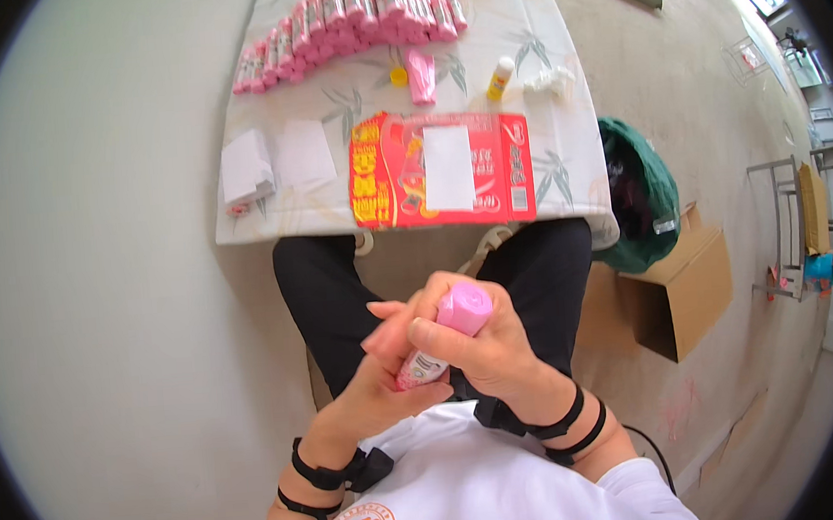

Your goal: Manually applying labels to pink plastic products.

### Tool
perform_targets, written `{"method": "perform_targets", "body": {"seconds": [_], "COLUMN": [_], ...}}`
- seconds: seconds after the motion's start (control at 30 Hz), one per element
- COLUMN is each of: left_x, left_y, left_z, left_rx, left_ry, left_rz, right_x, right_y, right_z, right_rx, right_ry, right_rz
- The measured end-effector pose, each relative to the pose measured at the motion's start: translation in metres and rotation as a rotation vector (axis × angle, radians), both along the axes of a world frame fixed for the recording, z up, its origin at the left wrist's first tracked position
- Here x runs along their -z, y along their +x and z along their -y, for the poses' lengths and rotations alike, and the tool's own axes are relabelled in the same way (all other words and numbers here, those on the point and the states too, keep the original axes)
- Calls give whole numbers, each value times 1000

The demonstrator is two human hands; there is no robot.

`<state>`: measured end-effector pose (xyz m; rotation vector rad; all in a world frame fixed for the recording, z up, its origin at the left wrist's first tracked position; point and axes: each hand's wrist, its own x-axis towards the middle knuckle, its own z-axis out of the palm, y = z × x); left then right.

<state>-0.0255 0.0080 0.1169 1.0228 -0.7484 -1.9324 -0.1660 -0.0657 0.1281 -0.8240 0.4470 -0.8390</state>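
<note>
Above my lap I hold a pink roll of plastic bags (466, 307), tilted, with a printed paper label around its lower part. My left hand (374, 369) wraps the labelled lower end, its fingers reaching over the roll. Around the upper part closes my right hand (491, 351), thumb pressed along the side. Fingers hide much of the label. Beyond my hands, at the table's near edge, lies a flattened red printed carton (512, 171) with a white paper slip (448, 169) on it.
Many labelled pink rolls (351, 13) are piled at the far side. Nearer are a pink roll (421, 76), a yellow cap (398, 77), a glue stick (500, 77), crumpled white paper (551, 81) and paper stacks (247, 167). A green bag (658, 195) and cardboard box (688, 280) stand right.
</note>
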Motion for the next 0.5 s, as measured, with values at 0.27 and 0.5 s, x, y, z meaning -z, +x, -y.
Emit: {"method": "perform_targets", "body": {"seconds": [0.27,0.5], "left_x": [19,29], "left_y": [22,72], "left_z": [26,62], "left_rx": [107,-137], "left_ry": [-103,-33], "left_rz": [339,254], "right_x": [27,47], "right_y": [-6,-12], "right_z": [33,54], "right_rx": [-101,-169], "right_ry": [-34,-143], "right_rz": [-223,-589]}}
